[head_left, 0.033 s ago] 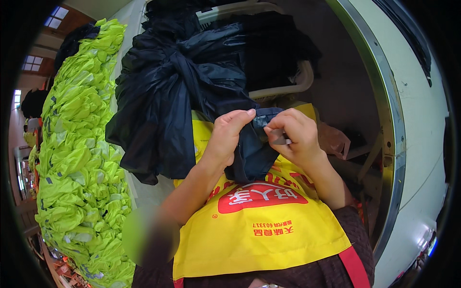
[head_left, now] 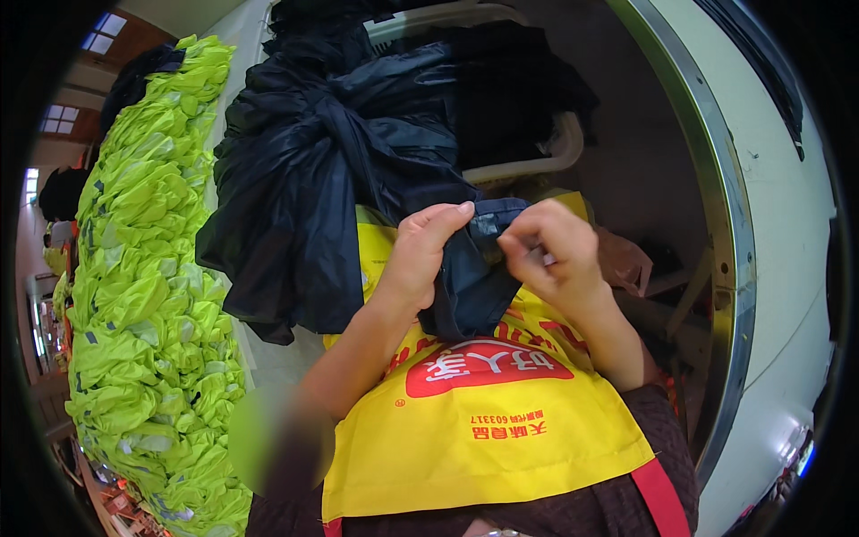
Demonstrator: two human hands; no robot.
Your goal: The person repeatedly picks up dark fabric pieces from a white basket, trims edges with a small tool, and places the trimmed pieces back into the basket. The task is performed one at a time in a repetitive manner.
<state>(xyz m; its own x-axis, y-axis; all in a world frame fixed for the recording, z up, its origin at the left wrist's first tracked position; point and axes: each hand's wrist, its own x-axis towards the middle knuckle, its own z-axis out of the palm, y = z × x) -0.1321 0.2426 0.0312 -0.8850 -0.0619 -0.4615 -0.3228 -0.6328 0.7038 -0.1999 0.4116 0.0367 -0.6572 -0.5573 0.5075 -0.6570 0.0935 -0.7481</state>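
Observation:
A dark navy garment (head_left: 295, 197) of thin, slightly shiny cloth lies bunched before me, and part of it hangs over my lap. My left hand (head_left: 417, 257) pinches the garment's narrow folded end (head_left: 497, 215) between thumb and fingers. Just right of that end, my right hand (head_left: 557, 253) is closed with its fingers curled and somewhat blurred. A small pale, metallic-looking bit (head_left: 548, 259) shows between those fingers; its kind is hidden. Beneath both hands spreads the yellow apron (head_left: 447, 447) that I wear.
Bright yellow-green garments (head_left: 152, 331) are heaped along the left. Beyond the navy cloth stands a white plastic basket (head_left: 569, 148) holding dark cloth. A metal-edged white table (head_left: 787, 268) curves along the right side, with a pinkish plastic bag (head_left: 624, 261) near it.
My right hand has turned and shifted slightly right, away from the folded end, and less of the small metallic thing shows. My left hand keeps its pinch on the garment.

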